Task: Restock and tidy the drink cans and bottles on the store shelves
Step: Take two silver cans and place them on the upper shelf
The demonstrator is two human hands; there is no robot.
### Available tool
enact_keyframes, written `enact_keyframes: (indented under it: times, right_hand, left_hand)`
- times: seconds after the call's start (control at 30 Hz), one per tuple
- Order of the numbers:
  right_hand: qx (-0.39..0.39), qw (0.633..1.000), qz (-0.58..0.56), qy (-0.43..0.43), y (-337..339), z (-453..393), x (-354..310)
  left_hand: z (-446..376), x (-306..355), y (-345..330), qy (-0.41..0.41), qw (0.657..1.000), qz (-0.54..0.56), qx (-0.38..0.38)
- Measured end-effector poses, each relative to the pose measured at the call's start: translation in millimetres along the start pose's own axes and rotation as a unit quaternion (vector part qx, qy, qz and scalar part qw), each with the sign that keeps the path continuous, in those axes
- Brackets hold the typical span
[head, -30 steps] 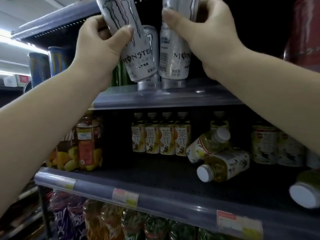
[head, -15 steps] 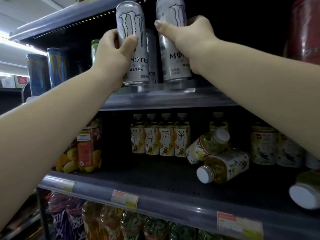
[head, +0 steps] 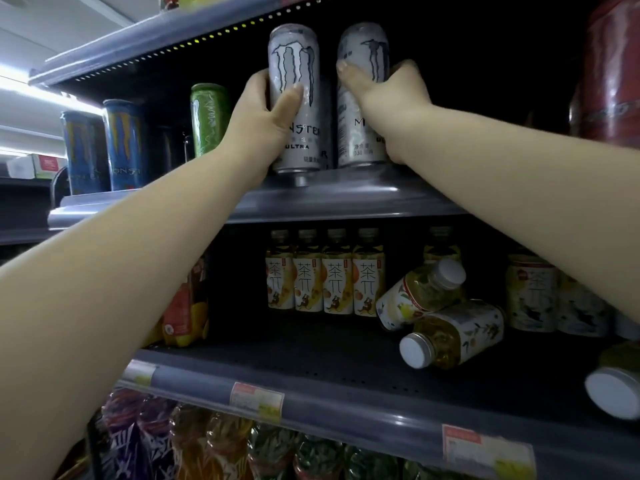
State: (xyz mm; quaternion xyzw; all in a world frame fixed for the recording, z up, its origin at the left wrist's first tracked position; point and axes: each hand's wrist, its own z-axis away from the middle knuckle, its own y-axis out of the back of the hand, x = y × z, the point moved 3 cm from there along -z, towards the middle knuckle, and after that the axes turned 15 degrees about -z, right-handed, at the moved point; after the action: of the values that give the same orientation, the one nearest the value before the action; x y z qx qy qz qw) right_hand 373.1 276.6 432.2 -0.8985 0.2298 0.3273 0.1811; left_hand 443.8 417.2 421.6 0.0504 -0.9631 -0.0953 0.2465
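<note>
Dim store aisle, grey metal shelving, ceiling strip lights bright at far left. On the upper shelf (head: pixel 346 197): two white cans standing upright side by side at the front edge, another can partly hidden just behind them. Left hand (head: pixel 263 123) wrapped round the left white can (head: pixel 294 98), thumb across the front, fingers behind. Right hand (head: pixel 388 95) wrapped round the right white can (head: pixel 362 98), thumb lying over the front of the label, the other fingers at the far side. Both cans with the base on or just above the shelf; not possible to tell which. Further left on the same shelf: a green can (head: pixel 207 119) set back in the dark, then two blue cans (head: pixel 123 147) near the front edge. At far right, very close to the camera, a large red can (head: pixel 613 74). On the middle shelf (head: pixel 311 362): four tea bottles (head: pixel 325 275) upright in a row at the back, and right beside them two fallen bottles (head: pixel 446 327), the upper one leaning over the lower one, white caps toward the front. More upright tea bottles behind the right forearm. Price tags along the shelf rail. Below, a row of bottles with dark and orange labels, only the tops visible
</note>
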Motion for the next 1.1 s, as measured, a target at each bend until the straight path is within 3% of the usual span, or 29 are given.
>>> enact_keyframes:
  times: [0.13, 0.43, 0.73, 1.1]
  right_hand:
    - [-0.009, 0.996, 0.083, 0.043, -2, 2, 1]
    - [-0.054, 0.987, 0.150, 0.008, -3, 4, -5]
    - [-0.089, 0.987, 0.137, -0.009, 10, 5, 2]
    - [-0.109, 0.991, 0.078, -0.025, 15, 8, 1]
  left_hand:
    - [1, 0, -4, -0.022, 1.000, -0.003, 0.000]
    - [-4, -1, -10, -0.066, 0.991, -0.110, 0.023]
    - [0, -3, -17, -0.109, 0.978, -0.175, 0.018]
    - [-1, -27, -9, -0.061, 0.982, -0.118, -0.134]
